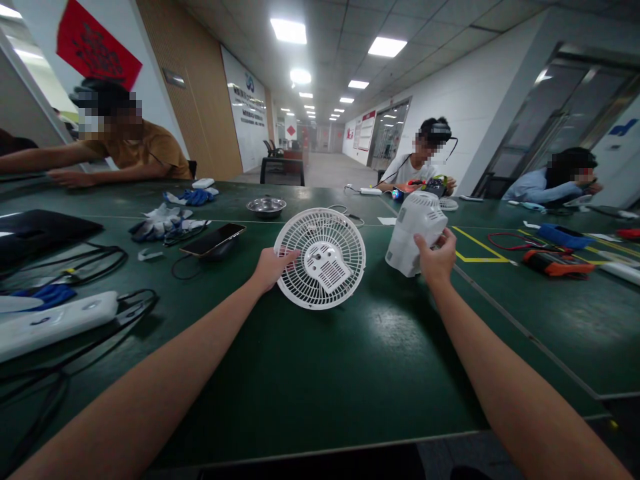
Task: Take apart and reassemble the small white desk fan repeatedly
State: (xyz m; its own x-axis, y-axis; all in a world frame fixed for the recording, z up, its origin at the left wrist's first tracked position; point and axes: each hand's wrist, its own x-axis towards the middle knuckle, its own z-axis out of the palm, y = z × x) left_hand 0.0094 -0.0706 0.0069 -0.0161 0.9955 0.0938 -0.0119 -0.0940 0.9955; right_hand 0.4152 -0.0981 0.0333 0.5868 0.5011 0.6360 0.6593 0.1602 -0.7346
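My left hand (273, 268) grips the left rim of a round white fan grille (327, 259), thumb over its edge. The grille is tilted up toward me, showing radial slats and a slotted plate at its centre. To the right, my right hand (437, 257) is closed around a white plastic housing (411, 233), which has slots along its top. Grille and housing are apart, with green tabletop between them. The fingers behind both parts are mostly hidden.
Beyond the grille is a metal bowl (267, 206). A phone (215, 240), gloves (163, 221) and a white power strip (60, 323) with cables lie left. An orange-and-black meter (557, 264) lies right. Several people sit around the green table (320, 373).
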